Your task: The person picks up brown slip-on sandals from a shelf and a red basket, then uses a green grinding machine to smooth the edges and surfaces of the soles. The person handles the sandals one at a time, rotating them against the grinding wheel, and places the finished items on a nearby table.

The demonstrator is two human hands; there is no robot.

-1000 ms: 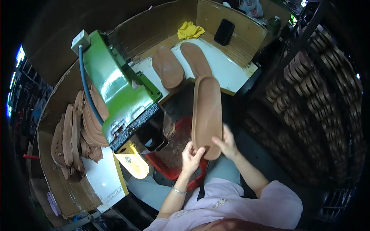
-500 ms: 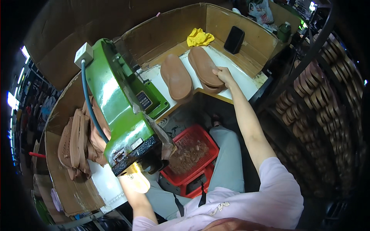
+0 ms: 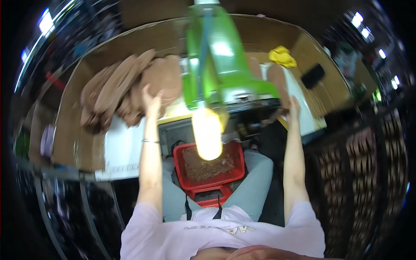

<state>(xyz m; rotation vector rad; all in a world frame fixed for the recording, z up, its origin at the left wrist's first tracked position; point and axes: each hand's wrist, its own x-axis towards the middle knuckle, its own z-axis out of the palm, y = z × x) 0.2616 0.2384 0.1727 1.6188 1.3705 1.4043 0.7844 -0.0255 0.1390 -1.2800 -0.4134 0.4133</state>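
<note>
A heap of brown shoe soles (image 3: 123, 82) lies left of the green machine (image 3: 225, 56). Over the near part of that heap is my left hand (image 3: 151, 102), its thumb and forefinger apart against a broad sole (image 3: 171, 78). Right of the machine, my right hand (image 3: 294, 109) has its fingers at the near end of another brown sole (image 3: 278, 82), which lies on the white tabletop (image 3: 303, 106). Motion blur softens the fingers of both hands. The machine's head hides part of the soles on the right.
Bright lamp light (image 3: 209, 134) glows below the machine. A red plastic basket (image 3: 177, 158) with brown scraps stands between my knees. Cardboard walls (image 3: 331, 93) ring the table. A yellow cloth (image 3: 282, 56) and a dark phone-like object (image 3: 313, 76) lie at the back right. Racks of soles (image 3: 364, 173) stand at right.
The view has swung left, so the machine now appears nearer the middle. My left hand has come out from behind the machine at the heap. My right hand stays at the right-hand sole.
</note>
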